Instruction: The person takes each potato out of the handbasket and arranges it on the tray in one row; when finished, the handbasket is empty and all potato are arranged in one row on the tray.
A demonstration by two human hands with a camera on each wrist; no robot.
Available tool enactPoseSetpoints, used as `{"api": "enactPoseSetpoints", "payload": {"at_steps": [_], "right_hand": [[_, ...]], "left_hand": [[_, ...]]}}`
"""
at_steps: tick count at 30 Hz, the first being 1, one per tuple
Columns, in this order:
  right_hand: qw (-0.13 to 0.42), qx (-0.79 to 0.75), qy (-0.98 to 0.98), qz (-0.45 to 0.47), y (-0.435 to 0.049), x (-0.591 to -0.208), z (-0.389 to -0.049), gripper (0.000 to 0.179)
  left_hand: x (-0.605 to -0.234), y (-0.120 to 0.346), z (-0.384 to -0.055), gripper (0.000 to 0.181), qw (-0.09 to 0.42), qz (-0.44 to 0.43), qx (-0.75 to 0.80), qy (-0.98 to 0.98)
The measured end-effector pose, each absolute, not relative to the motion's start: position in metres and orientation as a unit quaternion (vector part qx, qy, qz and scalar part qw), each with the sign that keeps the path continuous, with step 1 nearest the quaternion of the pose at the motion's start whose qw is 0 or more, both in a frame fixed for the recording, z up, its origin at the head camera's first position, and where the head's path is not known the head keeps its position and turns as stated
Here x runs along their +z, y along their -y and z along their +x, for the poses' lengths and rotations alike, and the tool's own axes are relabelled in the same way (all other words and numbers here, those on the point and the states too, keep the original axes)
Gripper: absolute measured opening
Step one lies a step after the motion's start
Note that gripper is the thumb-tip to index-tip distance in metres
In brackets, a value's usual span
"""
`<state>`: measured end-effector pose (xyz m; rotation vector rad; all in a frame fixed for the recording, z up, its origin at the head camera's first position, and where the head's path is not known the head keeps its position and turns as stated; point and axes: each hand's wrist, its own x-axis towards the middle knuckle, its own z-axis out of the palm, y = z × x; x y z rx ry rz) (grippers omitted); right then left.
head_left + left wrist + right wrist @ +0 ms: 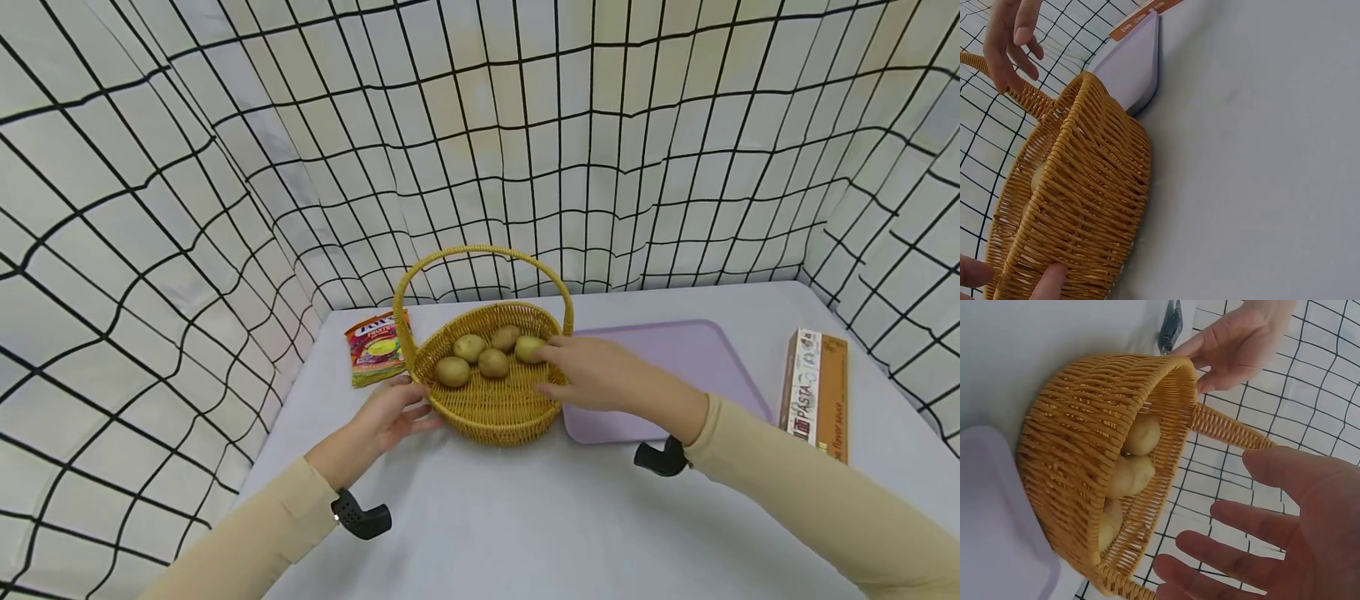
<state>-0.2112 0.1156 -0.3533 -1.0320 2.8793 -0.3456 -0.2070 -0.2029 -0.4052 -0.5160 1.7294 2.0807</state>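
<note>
A yellow wicker basket [498, 421] with a tall arched handle stands on the table, several potatoes [493, 363] grouped toward its back. At the left rim, my left hand [393, 414] holds the basket, thumb on the rim and fingers along the outer wall. The left wrist view shows its fingertips [1052, 278] against the weave. My right hand [592, 372] is over the basket's right side, fingertips near the rightmost potato [529, 349]. In the right wrist view its fingers [1222, 550] are spread apart with nothing between them.
A red candy bag [375, 346] lies behind and left of the basket. To the right is a flat lilac tray [682, 350], partly under my right forearm. Farther right lies a pasta box [813, 392]. Black netting over white cloth [525, 150] encloses the table's back and sides.
</note>
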Motion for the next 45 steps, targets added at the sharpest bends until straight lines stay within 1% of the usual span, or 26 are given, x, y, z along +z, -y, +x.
{"api": "enactPoseSetpoints", "payload": {"at_steps": [2, 4, 6, 9, 13, 21, 24, 38, 41, 45], "right_hand": [[0.037, -0.111, -0.932, -0.343, -0.108, -0.353, -0.217, 0.045], [0.043, -0.111, -0.929, -0.349, -0.100, -0.352, -0.222, 0.043], [0.051, -0.113, -0.928, -0.351, -0.093, -0.351, -0.228, 0.042], [0.058, -0.113, -0.929, -0.348, -0.082, -0.351, -0.237, 0.048], [0.072, -0.117, -0.933, -0.333, -0.069, -0.355, -0.251, 0.047], [0.124, -0.108, -0.946, -0.281, -0.053, -0.360, -0.274, 0.057], [0.133, -0.110, -0.947, -0.271, -0.049, -0.360, -0.281, 0.060], [0.151, -0.139, -0.950, -0.238, -0.040, -0.369, -0.304, 0.054], [0.157, -0.146, -0.950, -0.226, -0.041, -0.373, -0.308, 0.043], [0.161, -0.153, -0.952, -0.209, -0.042, -0.379, -0.313, 0.022]], "left_hand": [[-0.405, 0.202, -0.208, 0.075, 0.187, -0.188, 0.745, -0.612], [-0.405, 0.201, -0.208, 0.080, 0.182, -0.195, 0.745, -0.611], [-0.405, 0.201, -0.208, 0.082, 0.182, -0.198, 0.745, -0.611], [-0.405, 0.201, -0.208, 0.083, 0.181, -0.200, 0.747, -0.607], [-0.406, 0.202, -0.208, 0.086, 0.177, -0.200, 0.755, -0.599], [-0.410, 0.202, -0.210, 0.085, 0.174, -0.195, 0.761, -0.594], [-0.411, 0.202, -0.211, 0.084, 0.173, -0.192, 0.761, -0.594], [-0.410, 0.201, -0.208, 0.084, 0.166, -0.191, 0.758, -0.602], [-0.410, 0.201, -0.208, 0.084, 0.166, -0.192, 0.755, -0.605], [-0.411, 0.201, -0.208, 0.084, 0.166, -0.192, 0.753, -0.607]]}}
